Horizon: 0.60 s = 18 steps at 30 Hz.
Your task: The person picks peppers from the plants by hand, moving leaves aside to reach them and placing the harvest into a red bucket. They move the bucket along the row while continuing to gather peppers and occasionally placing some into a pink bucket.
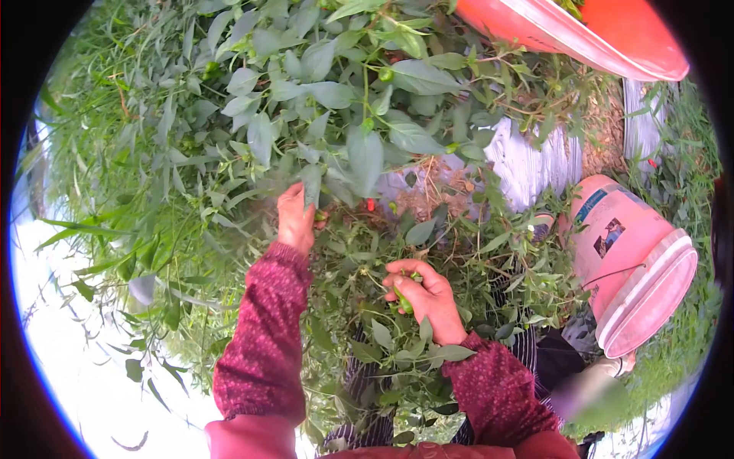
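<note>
Pale plastic sheeting [535, 164] flanks brown ground [602, 134], with green grass [680, 356] nearby.

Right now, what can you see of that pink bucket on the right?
The pink bucket looks like worn plastic, widening towards a pale, banded end that points to the lower right of the view. Whether that end is open or lidded, I can't tell. Its side carries a blue label and a dark picture sticker, and a thin handle crosses it. Leafy plants crowd its near side; neither of the person's hands touches it.
</note>
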Each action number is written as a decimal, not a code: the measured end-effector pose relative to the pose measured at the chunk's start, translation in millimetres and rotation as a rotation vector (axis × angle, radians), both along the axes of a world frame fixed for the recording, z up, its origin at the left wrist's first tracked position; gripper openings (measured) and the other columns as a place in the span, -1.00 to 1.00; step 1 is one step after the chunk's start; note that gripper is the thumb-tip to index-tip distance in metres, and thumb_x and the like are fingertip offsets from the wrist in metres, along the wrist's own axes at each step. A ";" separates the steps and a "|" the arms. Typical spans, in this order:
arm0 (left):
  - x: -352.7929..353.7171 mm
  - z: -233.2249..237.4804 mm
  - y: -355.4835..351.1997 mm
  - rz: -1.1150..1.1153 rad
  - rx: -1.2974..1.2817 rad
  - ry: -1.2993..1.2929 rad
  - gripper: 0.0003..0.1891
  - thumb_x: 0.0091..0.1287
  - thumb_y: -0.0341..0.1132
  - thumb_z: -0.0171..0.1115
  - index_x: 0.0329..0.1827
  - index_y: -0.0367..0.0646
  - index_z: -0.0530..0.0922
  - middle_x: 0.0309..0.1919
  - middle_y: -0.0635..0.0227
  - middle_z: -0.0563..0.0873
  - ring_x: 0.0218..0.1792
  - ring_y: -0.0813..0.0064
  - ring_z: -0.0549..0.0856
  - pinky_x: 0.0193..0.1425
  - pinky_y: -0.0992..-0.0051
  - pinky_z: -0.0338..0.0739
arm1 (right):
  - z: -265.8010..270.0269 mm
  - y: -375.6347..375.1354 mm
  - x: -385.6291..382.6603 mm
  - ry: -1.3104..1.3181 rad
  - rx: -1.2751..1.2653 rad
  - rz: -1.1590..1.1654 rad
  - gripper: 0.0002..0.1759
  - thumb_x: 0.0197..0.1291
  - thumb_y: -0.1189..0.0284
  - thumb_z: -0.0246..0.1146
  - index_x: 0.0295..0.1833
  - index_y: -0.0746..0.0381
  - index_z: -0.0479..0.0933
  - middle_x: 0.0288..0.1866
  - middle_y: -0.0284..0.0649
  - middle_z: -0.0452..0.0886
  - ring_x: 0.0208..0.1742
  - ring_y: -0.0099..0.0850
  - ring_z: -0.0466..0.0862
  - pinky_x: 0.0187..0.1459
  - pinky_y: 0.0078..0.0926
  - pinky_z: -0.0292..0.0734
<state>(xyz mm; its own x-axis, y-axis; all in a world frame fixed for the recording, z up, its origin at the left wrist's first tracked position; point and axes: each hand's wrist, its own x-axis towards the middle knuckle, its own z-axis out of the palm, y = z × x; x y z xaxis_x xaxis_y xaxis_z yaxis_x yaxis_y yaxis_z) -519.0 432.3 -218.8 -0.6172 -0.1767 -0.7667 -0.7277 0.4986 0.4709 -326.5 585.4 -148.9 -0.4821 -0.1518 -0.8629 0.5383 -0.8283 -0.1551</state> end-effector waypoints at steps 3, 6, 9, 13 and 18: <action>1.1 36.2 13.2 -0.115 -0.032 0.007 -0.74 0.31 -0.17 0.18 -0.15 -0.20 0.53 -0.49 0.40 0.62 -0.71 0.61 0.52 -0.71 0.61 0.34 | -0.7 3.4 1.1 0.031 -0.003 0.027 -0.75 0.30 0.40 0.13 0.07 0.13 0.49 -0.12 -0.33 0.62 -0.22 -0.57 0.62 -0.31 -0.64 0.44; -7.2 45.1 4.2 -0.303 0.048 0.167 -0.86 0.28 -0.33 0.20 -0.17 -0.16 0.56 -0.50 0.45 0.63 -0.70 0.68 0.52 -0.69 0.69 0.36 | 2.4 7.4 -3.3 -0.010 -0.044 -0.052 -0.77 0.29 0.41 0.13 0.05 0.13 0.50 -0.14 -0.36 0.63 -0.25 -0.63 0.61 -0.39 -0.72 0.37; -19.6 59.2 6.4 -0.620 -0.135 0.227 -0.84 0.31 -0.35 0.12 -0.16 -0.22 0.57 -0.55 0.42 0.61 -0.70 0.67 0.53 -0.70 0.67 0.36 | 2.9 10.1 -5.1 -0.023 -0.041 -0.057 -0.76 0.29 0.40 0.13 0.05 0.13 0.50 -0.14 -0.37 0.63 -0.25 -0.62 0.61 -0.35 -0.69 0.41; -2.6 98.4 7.7 -0.422 -0.095 -0.091 -0.76 0.32 -0.20 0.10 -0.21 -0.22 0.55 -0.62 0.39 0.58 -0.74 0.63 0.49 -0.75 0.64 0.26 | 4.7 14.6 -7.0 -0.021 -0.060 -0.116 -0.76 0.29 0.40 0.13 0.05 0.14 0.49 -0.13 -0.35 0.62 -0.24 -0.59 0.62 -0.34 -0.65 0.43; -1.1 118.1 0.5 0.068 0.174 -0.221 -0.72 0.35 -0.09 0.07 -0.33 -0.13 0.47 -0.59 0.38 0.56 -0.75 0.59 0.45 -0.79 0.63 0.21 | -0.2 24.4 -4.7 -0.038 -0.161 -0.286 -0.71 0.28 0.33 0.15 0.08 0.14 0.47 -0.09 -0.30 0.62 -0.21 -0.51 0.64 -0.31 -0.61 0.50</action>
<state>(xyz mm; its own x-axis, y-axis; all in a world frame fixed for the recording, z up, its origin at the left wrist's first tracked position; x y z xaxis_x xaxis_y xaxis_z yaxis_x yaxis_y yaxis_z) -520.1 432.8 -100.8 -0.4230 -0.0661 -0.9037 -0.8513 0.3706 0.3713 -331.2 609.8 -149.1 -0.4929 -0.1509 -0.8569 0.2832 -0.9590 0.0060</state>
